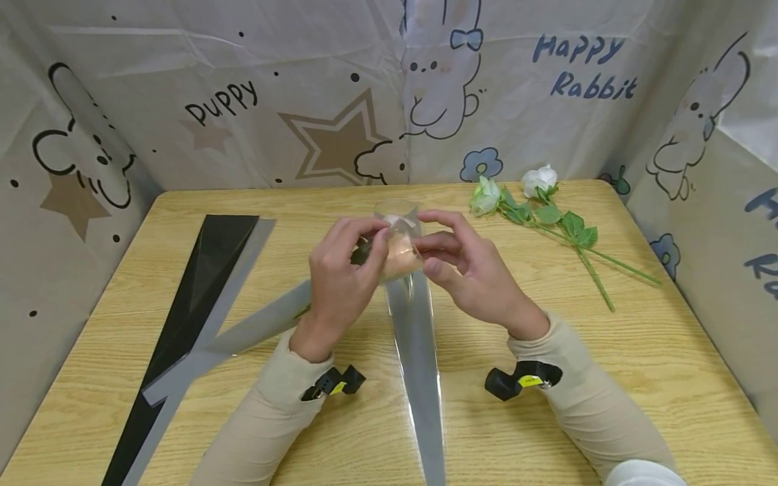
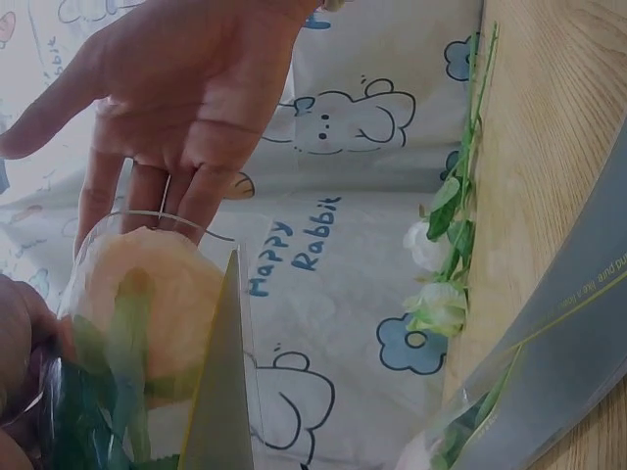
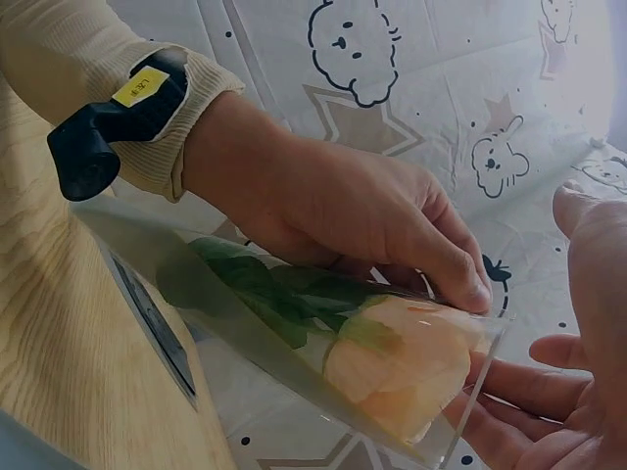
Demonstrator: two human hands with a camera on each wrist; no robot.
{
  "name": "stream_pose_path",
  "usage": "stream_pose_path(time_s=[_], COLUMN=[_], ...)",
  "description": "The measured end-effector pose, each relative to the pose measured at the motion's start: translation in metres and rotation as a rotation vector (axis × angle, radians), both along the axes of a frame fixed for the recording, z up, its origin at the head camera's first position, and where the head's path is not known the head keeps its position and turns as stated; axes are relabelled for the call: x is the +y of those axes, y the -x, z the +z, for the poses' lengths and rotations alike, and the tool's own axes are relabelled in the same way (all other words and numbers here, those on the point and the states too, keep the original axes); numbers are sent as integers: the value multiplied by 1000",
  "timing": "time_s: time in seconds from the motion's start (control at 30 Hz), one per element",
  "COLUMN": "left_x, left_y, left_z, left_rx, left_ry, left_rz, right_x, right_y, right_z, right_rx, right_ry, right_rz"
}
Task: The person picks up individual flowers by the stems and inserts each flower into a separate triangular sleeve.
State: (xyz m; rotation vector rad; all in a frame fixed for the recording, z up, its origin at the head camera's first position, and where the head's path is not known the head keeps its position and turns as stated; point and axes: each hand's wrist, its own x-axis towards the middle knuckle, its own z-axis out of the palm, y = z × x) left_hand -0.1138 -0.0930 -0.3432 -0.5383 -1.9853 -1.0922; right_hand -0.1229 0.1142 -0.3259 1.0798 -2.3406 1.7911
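My left hand [image 1: 343,273] grips a flower sleeve [image 1: 264,320], grey with a clear front, that slants down to the left. Inside its wide mouth is a peach rose [image 3: 402,362] with green leaves [image 3: 265,289], seen through the film in both wrist views. At the mouth's other side is my right hand [image 1: 474,273], fingers spread and fairly straight, fingertips right at the clear rim. Beneath the hands, a second grey, clear-edged sleeve [image 1: 416,378] lies lengthwise on the table; the left wrist view shows leaves [image 2: 480,421] and a pale bloom inside it.
Two white roses [image 1: 539,181] with green stems lie at the back right of the wooden table [image 1: 516,432]. On the left are black and grey flower sleeves [image 1: 182,310], overlapped by the held sleeve's narrow end. A printed cloth [image 1: 316,54] stands around the back and sides.
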Motion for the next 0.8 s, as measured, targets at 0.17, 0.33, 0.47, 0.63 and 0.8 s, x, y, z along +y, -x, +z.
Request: stream_pose_path(time_s=[0.17,0.33,0.47,0.63,0.8], left_x=[2,4,3,1,-1], left_y=[-2,-4,-4,-4,-5], left_z=[2,2,2,5,8], left_rx=[9,8,8,13,11], left_ry=[24,46,43,19,4], left_rz=[-17,-40,-29,-5,-4], right_x=[-2,-5,-4,5,12], right_y=[-1,-2,-1,5,18], right_z=[-2,-3,-2,1,-4], right_rx=[2,3,7,3,-6], right_ry=[-20,-69,-92,-55,64], right_rz=[30,53,62,42,-3])
